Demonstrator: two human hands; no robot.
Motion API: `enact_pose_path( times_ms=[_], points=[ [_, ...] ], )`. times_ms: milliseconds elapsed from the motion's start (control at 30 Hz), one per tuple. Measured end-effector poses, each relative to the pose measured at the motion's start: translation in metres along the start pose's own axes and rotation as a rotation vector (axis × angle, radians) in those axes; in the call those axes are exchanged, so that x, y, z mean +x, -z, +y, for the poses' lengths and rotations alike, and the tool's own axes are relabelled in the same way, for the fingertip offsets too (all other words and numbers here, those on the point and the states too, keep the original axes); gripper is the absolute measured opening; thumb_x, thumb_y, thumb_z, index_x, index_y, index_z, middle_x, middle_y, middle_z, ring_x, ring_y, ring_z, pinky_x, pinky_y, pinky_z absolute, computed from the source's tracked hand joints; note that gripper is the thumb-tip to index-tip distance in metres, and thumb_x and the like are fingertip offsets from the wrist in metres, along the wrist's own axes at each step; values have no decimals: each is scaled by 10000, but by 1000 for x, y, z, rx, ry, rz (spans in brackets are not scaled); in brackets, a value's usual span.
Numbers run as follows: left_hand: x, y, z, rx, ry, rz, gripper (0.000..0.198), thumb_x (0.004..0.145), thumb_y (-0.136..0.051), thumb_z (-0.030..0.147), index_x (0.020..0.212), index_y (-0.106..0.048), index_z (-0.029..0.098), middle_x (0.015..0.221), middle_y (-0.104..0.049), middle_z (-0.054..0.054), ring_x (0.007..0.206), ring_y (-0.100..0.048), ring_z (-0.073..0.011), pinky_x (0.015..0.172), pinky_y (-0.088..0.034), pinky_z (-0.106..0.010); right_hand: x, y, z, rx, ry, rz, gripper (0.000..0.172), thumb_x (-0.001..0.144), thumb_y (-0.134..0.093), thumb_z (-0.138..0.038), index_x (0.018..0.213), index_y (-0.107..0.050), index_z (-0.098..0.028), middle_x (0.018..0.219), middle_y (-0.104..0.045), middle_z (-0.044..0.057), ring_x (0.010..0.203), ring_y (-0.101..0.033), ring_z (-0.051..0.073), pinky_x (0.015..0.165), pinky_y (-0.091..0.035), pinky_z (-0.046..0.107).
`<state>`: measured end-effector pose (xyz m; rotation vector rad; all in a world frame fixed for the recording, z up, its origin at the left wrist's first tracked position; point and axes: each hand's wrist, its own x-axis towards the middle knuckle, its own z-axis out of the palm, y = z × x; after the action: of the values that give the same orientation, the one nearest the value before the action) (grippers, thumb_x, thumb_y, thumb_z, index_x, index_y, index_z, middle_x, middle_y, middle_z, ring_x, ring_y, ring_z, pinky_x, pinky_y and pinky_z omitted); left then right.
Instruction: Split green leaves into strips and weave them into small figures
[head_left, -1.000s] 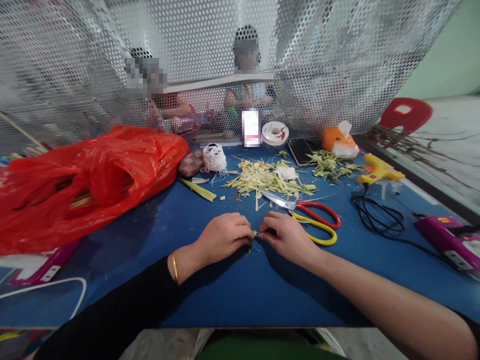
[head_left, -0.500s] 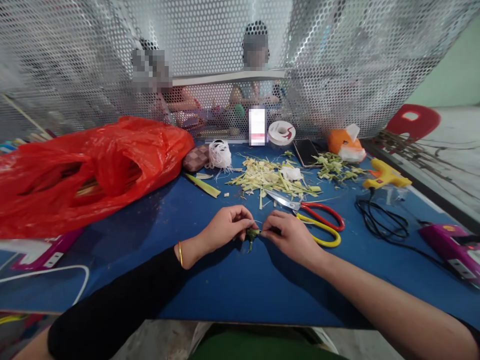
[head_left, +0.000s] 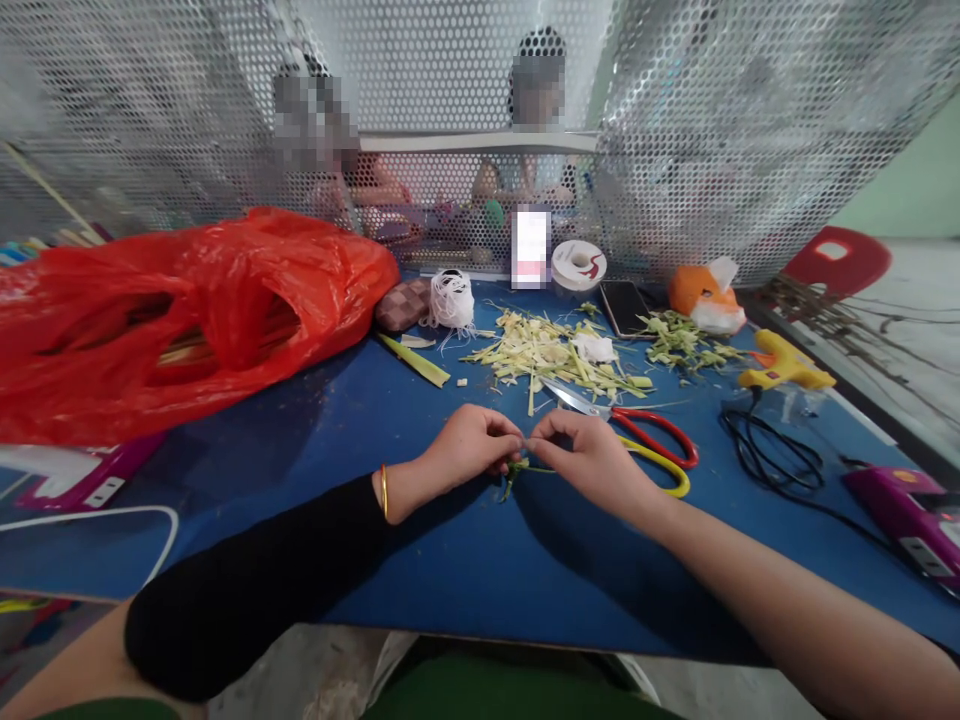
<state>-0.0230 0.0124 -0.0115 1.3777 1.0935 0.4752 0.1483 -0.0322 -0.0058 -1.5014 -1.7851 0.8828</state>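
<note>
My left hand (head_left: 469,447) and my right hand (head_left: 589,455) meet fingertip to fingertip just above the blue table (head_left: 480,560), both pinched shut. Between and under them hangs a small green leaf piece (head_left: 516,470); a thin thread seems to run between the fingertips, too fine to be sure. A gold bangle (head_left: 384,490) sits on my left wrist over a black sleeve. Red and yellow scissors (head_left: 637,440) lie right behind my right hand.
A big red plastic bag (head_left: 187,310) fills the left. Leaf trimmings (head_left: 551,355), a white thread ball (head_left: 452,297), a tape roll (head_left: 578,265), a phone (head_left: 626,305), a yellow glue gun (head_left: 784,365) with black cord and a purple tool (head_left: 907,505) lie around. Two people sit behind the perforated screen (head_left: 675,150).
Both hands have lifted slightly and turned their fingertips upward to a tighter pinch; the green piece now hangs below the fingers. The camera has tilted a little, shifting the scene.
</note>
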Motion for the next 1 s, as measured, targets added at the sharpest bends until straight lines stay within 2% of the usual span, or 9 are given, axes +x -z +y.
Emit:
enact_pose_path(
  times_ms=[100,200,333,467,567,700,833,1000],
  points=[
    [-1,3,-1,-7,-16,-39,124,733,-578,78,681,-683,118,598,-645,8,457,-551,-56,475,-447,-170,8,-6,1,80,-55,-17,203,800,-575,-339,670,-606,-186,628,-587,-11,593,-496,130,563,-364,264],
    [-2,5,-2,-26,-34,-79,95,699,-601,71,685,-680,123,597,-639,16,479,-554,-61,504,-455,-180,15,-13,1,185,-102,-16,217,775,-589,-365,668,-616,-178,616,-592,-8,584,-487,127,566,-373,263],
    [-2,4,-3,-21,-49,-45,58,719,-617,131,681,-660,130,576,-618,20,477,-551,-72,485,-443,-186,17,-13,4,281,-100,16,220,766,-614,-387,703,-636,-177,658,-626,1,632,-534,140,608,-408,269],
    [-2,4,-2,17,-61,-46,82,745,-613,191,745,-672,133,626,-646,-1,492,-564,-81,440,-406,-173,12,-1,11,194,-63,-17,182,770,-620,-353,806,-681,-186,755,-678,18,717,-593,169,686,-443,296],
    [-2,4,0,15,-73,-51,94,749,-612,203,747,-669,128,621,-639,-6,484,-547,-75,412,-372,-160,7,4,13,54,-47,-89,134,757,-646,-313,771,-714,-199,767,-676,22,726,-605,177,686,-445,298],
    [-2,4,1,12,-71,-32,91,755,-622,208,736,-660,127,552,-595,11,463,-523,-72,402,-364,-153,5,-2,13,-64,-39,-72,88,757,-666,-281,729,-716,-214,750,-638,7,678,-582,155,652,-434,280],
    [-2,4,1,-14,-64,-11,69,751,-632,198,740,-642,130,633,-639,-6,466,-531,-66,388,-370,-152,5,-6,12,-47,-47,-37,113,769,-634,-247,679,-683,-199,715,-625,2,643,-558,140,620,-414,266],
    [-1,7,3,-29,-27,-13,72,744,-653,201,758,-660,131,657,-658,-12,472,-534,-62,386,-363,-149,4,0,10,45,-77,-48,95,771,-599,-246,707,-644,-191,643,-613,-19,595,-517,126,559,-378,246]
  ],
)
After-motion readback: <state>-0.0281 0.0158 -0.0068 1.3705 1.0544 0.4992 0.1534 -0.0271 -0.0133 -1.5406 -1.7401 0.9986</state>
